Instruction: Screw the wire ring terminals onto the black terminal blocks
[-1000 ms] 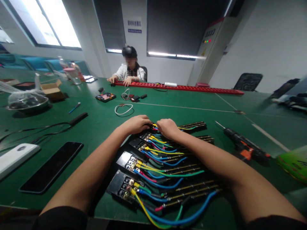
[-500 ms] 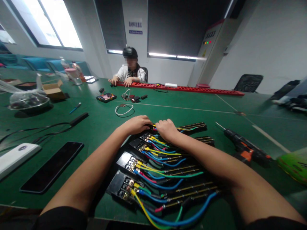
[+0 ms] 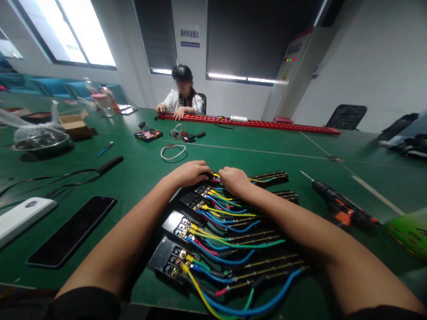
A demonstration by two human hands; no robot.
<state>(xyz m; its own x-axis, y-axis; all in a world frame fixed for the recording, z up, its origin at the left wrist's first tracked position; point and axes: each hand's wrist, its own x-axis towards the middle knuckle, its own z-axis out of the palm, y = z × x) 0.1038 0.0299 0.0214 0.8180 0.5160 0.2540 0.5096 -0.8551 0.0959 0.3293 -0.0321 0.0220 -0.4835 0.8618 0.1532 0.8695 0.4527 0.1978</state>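
Note:
My left hand (image 3: 193,172) is closed on the far black terminal block (image 3: 211,176), its fingers curled over the block's left end. Just right of it, my right hand (image 3: 234,181) is bent in a pinch at the coloured wires (image 3: 216,179) coming off that block; the fingertips are partly hidden. Nearer to me lie several similar blocks in a row, among them a black terminal block (image 3: 168,258) at the front. Yellow, blue, red and green wires run from them to black strips with brass-coloured bars (image 3: 267,271). My right forearm covers part of these strips.
A cordless drill (image 3: 340,204) lies at the right, its bit towards the middle. To the left are a dark phone (image 3: 73,232) and a white device (image 3: 25,220). Across the green table, a co-worker (image 3: 182,100) handles a long red slotted rail (image 3: 267,123).
My right hand has shifted slightly to the right, showing more of the wires between my hands. My left hand stays in place. The co-worker's hands have moved slightly.

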